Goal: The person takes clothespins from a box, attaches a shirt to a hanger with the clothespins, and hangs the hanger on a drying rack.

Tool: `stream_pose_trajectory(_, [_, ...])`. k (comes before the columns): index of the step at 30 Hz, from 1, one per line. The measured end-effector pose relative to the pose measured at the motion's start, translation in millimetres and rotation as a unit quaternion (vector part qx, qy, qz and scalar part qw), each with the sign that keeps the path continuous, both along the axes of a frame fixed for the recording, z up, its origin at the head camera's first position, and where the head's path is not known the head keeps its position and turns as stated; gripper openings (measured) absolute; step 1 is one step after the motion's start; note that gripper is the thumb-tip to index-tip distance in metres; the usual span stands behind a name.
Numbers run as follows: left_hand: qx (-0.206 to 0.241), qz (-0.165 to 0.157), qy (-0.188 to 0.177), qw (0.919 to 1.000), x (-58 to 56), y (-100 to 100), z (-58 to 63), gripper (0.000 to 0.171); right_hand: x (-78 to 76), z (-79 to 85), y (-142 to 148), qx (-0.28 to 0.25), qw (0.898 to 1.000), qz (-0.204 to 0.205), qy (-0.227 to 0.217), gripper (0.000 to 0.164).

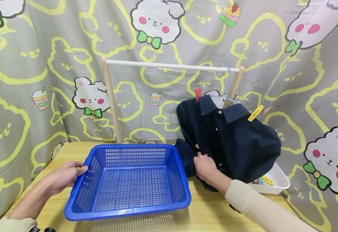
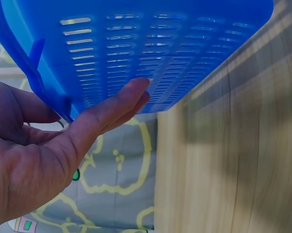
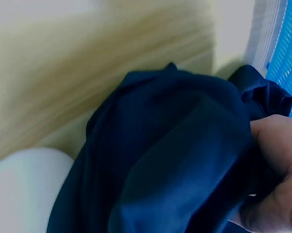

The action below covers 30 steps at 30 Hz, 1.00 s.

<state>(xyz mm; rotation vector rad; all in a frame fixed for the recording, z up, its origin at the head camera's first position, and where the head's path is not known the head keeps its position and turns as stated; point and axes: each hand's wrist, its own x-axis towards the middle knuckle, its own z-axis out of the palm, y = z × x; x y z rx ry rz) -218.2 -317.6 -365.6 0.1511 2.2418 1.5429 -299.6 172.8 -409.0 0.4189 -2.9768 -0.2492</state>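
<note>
My left hand (image 1: 66, 175) holds the left side of a blue plastic basket (image 1: 128, 212), thumb over the rim and fingers along the outer wall. The left wrist view shows the fingertips against its slotted side. No contents show inside the basket. With my right hand (image 1: 205, 166) I grip the lower front of a dark navy shirt (image 1: 238, 141); the cloth is bunched at the fingers (image 3: 277, 141). A light blue hanger (image 1: 226, 85) carries the shirt. A red clothespin (image 1: 198, 94) is clipped at one shoulder, a yellow clothespin (image 1: 255, 113) at the other.
The hanger hooks on the white bar (image 1: 163, 65) of a wooden-legged rack at the back. A white bin (image 1: 285, 185) with colourful clothespins stands behind the shirt at right. A patterned curtain (image 1: 140, 119) encloses the wooden table (image 1: 212, 212). The basket's shadow falls on the tabletop.
</note>
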Motion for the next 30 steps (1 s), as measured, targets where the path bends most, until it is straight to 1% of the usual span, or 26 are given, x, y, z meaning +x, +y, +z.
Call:
stream_pose_trajectory(4, [-0.001, 0.007, 0.0, 1.0, -2.2, 3.5, -2.5, 0.042, 4.6, -6.2, -1.4, 0.001, 0.999, -0.017, -0.029, 0.035])
stream_pose_trajectory(8, [-0.006, 0.022, -0.004, 0.9997, -4.9, 6.6, -5.4, 0.042, 10.0, -8.3, -3.2, 0.0, 0.998, -0.023, -0.054, 0.062])
stream_pose_trajectory(10, [-0.005, 0.026, -0.009, 0.9996, -5.8, 7.4, -6.6, 0.042, 13.1, -7.7, -4.2, -0.007, 0.997, -0.025, -0.069, 0.071])
stream_pose_trajectory(13, [0.0, 0.022, -0.011, 0.9997, -6.8, 7.7, -8.0, 0.043, 16.4, -4.2, -4.3, -0.023, 0.996, -0.029, -0.086, 0.074])
stream_pose_trajectory(16, [0.005, 0.011, -0.012, 0.9998, -7.9, 8.4, -8.2, 0.045, 17.7, 1.5, -1.8, -0.039, 0.994, -0.033, -0.098, 0.072])
stream_pose_trajectory(19, [0.0, 0.011, -0.016, 0.9998, -8.8, 10.2, -6.5, 0.047, 17.7, 8.3, 1.6, -0.06, 0.992, -0.036, -0.107, 0.071])
stream_pose_trajectory(21, [-0.01, 0.017, -0.017, 0.9997, -9.4, 11.4, -4.6, 0.049, 18.2, 13.5, 3.5, -0.072, 0.99, -0.039, -0.119, 0.071])
stream_pose_trajectory(23, [-0.023, 0.029, -0.018, 0.9992, -9.8, 13.0, -2.6, 0.052, 19.0, 18.4, 4.3, -0.089, 0.986, -0.051, -0.135, 0.074])
stream_pose_trajectory(27, [-0.048, 0.041, -0.015, 0.9979, -11.2, 14.9, 1.4, 0.059, 21.7, 26.9, 4.1, -0.124, 0.975, -0.077, -0.169, 0.083])
stream_pose_trajectory(30, [-0.07, 0.045, -0.008, 0.9965, -12.0, 16.2, 4.0, 0.062, 23.8, 31.4, 4.3, -0.144, 0.97, -0.078, -0.181, 0.087])
